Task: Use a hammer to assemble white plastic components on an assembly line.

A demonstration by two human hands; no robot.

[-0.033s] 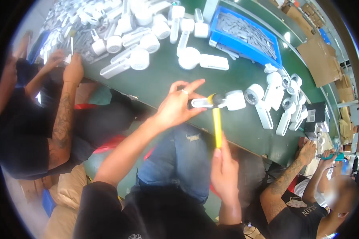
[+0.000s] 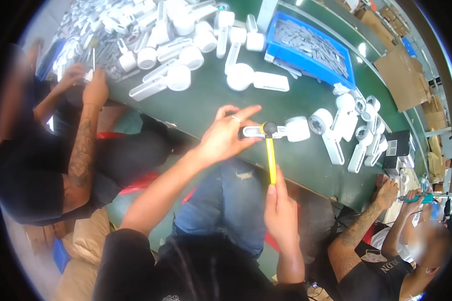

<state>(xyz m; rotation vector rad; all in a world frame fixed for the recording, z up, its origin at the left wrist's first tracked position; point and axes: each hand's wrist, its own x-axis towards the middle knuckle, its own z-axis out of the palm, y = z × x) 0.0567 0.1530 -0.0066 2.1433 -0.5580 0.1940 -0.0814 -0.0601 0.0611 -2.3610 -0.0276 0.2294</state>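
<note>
My left hand (image 2: 225, 133) holds the slotted handle end of a white plastic part (image 2: 298, 129) against the table edge, its index finger stretched out above. The part's wide, rounded end points right. My right hand (image 2: 280, 213) is closed round the yellow handle of a small hammer (image 2: 271, 158). The hammer's dark head with a yellow end lies over the middle of the part; whether it touches the part I cannot tell. My left fingertips partly hide the handle end.
Similar white parts (image 2: 240, 77) lie on the green table (image 2: 196, 108), with a large pile at the far left. A blue bin (image 2: 311, 65) holds grey strips. Other people's hands work at the left (image 2: 95, 88) and right (image 2: 386, 193). A dark box (image 2: 399, 150) stands at right.
The hammer head, smeared by motion before, shows sharper and slightly further left and up. The rest of the scene has shifted a little in the picture; both hands keep their grip.
</note>
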